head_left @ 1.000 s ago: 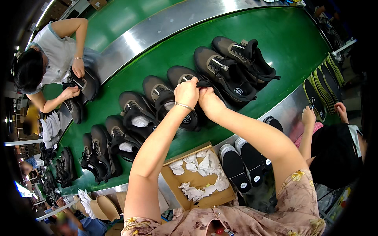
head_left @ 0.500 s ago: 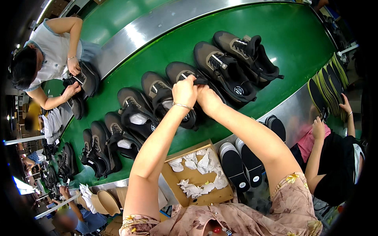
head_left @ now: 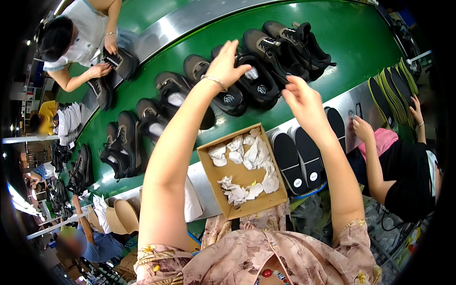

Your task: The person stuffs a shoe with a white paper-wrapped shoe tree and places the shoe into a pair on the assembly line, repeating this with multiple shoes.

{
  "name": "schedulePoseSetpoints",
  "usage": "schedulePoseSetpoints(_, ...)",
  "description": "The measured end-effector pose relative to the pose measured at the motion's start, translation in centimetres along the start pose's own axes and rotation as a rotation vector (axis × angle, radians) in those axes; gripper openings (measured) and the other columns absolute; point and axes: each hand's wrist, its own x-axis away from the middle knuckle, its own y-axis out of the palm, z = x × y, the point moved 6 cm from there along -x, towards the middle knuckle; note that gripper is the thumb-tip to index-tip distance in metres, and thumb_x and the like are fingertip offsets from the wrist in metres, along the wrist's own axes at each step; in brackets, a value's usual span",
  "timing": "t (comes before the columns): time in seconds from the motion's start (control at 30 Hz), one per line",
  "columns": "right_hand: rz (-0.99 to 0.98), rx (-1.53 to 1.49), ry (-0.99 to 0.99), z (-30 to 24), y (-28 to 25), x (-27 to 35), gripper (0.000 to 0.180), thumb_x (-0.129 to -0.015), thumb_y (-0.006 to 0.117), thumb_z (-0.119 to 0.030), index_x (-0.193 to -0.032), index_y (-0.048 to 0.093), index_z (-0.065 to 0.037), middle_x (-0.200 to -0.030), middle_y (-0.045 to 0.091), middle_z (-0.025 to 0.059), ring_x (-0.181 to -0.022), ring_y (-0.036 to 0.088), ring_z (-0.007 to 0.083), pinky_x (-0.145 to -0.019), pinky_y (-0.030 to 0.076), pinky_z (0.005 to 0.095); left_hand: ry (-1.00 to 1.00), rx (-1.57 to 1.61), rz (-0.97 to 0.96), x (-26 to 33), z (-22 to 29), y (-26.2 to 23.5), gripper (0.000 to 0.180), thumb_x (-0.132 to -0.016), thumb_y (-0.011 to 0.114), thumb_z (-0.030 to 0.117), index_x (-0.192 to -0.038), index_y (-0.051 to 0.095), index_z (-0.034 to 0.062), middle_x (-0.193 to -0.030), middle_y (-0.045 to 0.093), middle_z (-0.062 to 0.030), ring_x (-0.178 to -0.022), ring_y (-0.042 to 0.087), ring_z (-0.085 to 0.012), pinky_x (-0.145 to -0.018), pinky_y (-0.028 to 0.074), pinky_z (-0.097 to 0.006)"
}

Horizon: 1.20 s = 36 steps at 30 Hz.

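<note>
My left hand (head_left: 226, 65) is raised over the green belt, holding nothing, its thumb spread away from its fingers. Right beside it is a dark grey and black sneaker (head_left: 268, 95) with its collar facing me and something white inside. My right hand (head_left: 304, 99) hovers to the right of that shoe, fingers stretched out and apart, near the heel of another black sneaker (head_left: 279, 53). A further sneaker (head_left: 228, 99) lies under my left wrist, partly hidden by the forearm.
More sneakers stand along the green belt (head_left: 342, 33). Close to me is a cardboard box (head_left: 213, 183) holding crumpled paper (head_left: 259, 154). Black insoles (head_left: 286, 154) are stacked beside it. A co-worker (head_left: 80, 35) handles shoes at upper left; another at right reaches to green-edged insoles (head_left: 392, 90).
Both hands have come off the sneaker they were touching together and moved apart, the left upward, the right to the right. The whole view has shifted.
</note>
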Motion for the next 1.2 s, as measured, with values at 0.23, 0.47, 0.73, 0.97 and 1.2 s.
schedulePoseSetpoints(0.23,-0.176,-0.243,0.053,-9.2,9.8,20.0,0.018,-0.084,0.057,-0.001,-0.102,0.057,0.003,-0.09,0.062,0.0125,-0.076,0.063,0.0181,-0.068,0.05,0.0278,-0.471,0.507,0.224,15.6,5.7,-21.3,0.038,-0.088,0.055,0.004,-0.124,0.045,-0.0026,-0.116,0.058,-0.0148,-0.099,0.06,-0.0152,-0.081,0.047,-0.026)
schedulePoseSetpoints(0.47,-0.391,-0.094,0.163,-8.0,28.8,33.0,0.065,-0.074,0.071,-0.022,-0.123,0.039,0.006,-0.112,0.049,0.0233,-0.103,0.05,0.0349,-0.087,0.043,0.0415,-1.044,0.236,0.125,46.3,4.8,-20.2,0.041,-0.09,0.049,0.013,-0.123,0.041,-0.0088,-0.119,0.052,-0.0267,-0.11,0.051,-0.0371,-0.094,0.04,-0.04)
schedulePoseSetpoints(0.73,-0.119,0.164,0.082,-5.2,33.7,36.6,0.079,-0.065,0.075,-0.024,-0.126,0.035,0.004,-0.116,0.048,0.0253,-0.108,0.045,0.0407,-0.092,0.038,0.0442,-1.472,0.673,0.053,56.0,3.1,-11.4,0.052,-0.083,0.06,0.03,-0.108,0.052,-0.0138,-0.104,0.059,-0.0272,-0.094,0.059,-0.0341,-0.08,0.047,-0.039)
schedulePoseSetpoints(0.97,-0.09,-0.265,0.296,-7.7,29.6,35.4,0.066,-0.069,0.075,-0.022,-0.121,0.043,0.003,-0.103,0.059,0.018,-0.096,0.057,0.0201,-0.082,0.046,0.032,-1.448,0.997,0.257,51.0,4.8,-15.5,0.055,-0.083,0.063,0.044,-0.103,0.051,-0.0061,-0.095,0.057,-0.0131,-0.082,0.054,-0.0176,-0.071,0.047,-0.031)
schedulePoseSetpoints(1.2,-0.11,-0.913,0.36,-12.4,25.5,32.8,0.067,-0.075,0.072,-0.015,-0.126,0.035,0.007,-0.112,0.052,0.0101,-0.105,0.05,0.0143,-0.09,0.042,0.029,-1.129,1.803,0.258,41.2,7.0,-18.9,0.064,-0.082,0.059,0.044,-0.122,0.044,-0.0033,-0.112,0.056,-0.0141,-0.1,0.057,-0.0252,-0.088,0.047,-0.037)
